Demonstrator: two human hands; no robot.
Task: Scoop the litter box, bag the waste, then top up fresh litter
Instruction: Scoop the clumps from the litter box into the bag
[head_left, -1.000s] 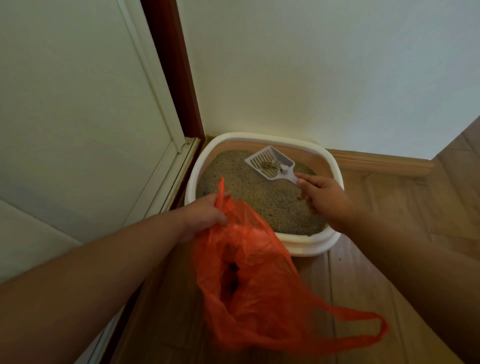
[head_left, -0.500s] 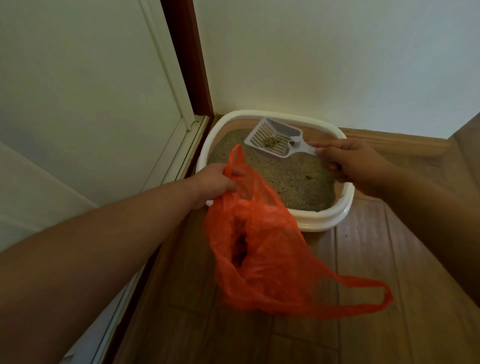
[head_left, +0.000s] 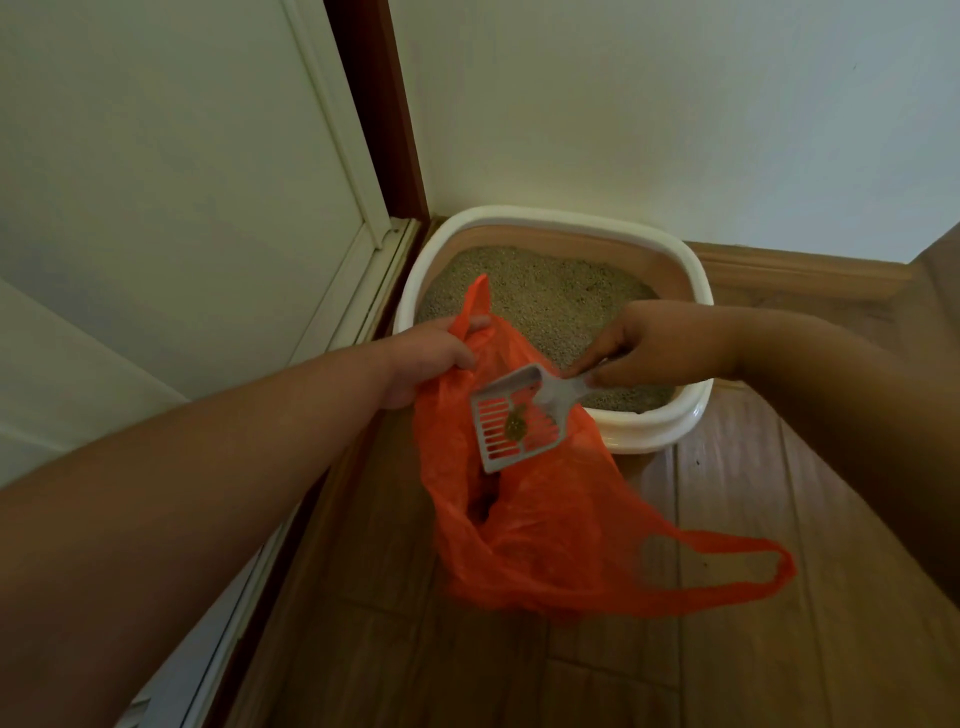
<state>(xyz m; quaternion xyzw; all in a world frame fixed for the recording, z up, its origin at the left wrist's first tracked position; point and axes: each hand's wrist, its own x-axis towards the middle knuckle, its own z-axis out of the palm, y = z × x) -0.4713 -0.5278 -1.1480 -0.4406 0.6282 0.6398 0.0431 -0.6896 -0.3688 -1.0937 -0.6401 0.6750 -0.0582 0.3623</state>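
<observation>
A white litter box (head_left: 550, 218) filled with grey-beige litter (head_left: 540, 296) sits in the corner of the room. In front of it hangs an orange plastic bag (head_left: 540, 530), its left handle gripped by my left hand (head_left: 431, 353). My right hand (head_left: 649, 343) pinches the handle of a pale slotted scoop (head_left: 519, 415). The scoop is held over the bag's open mouth and carries a small brownish clump (head_left: 516, 427). The bag's other handle (head_left: 748, 571) hangs loose to the right.
A white door and its frame (head_left: 332, 171) run along the left, with a dark red-brown post (head_left: 384, 104) at the corner. A white wall (head_left: 649, 104) and wooden skirting (head_left: 800, 270) stand behind the box. Wooden floorboards (head_left: 727, 649) spread in front.
My right hand has carried the scoop with its clump from above the back of the litter box toward me, to a spot over the bag's mouth. My left hand keeps its hold on the bag.
</observation>
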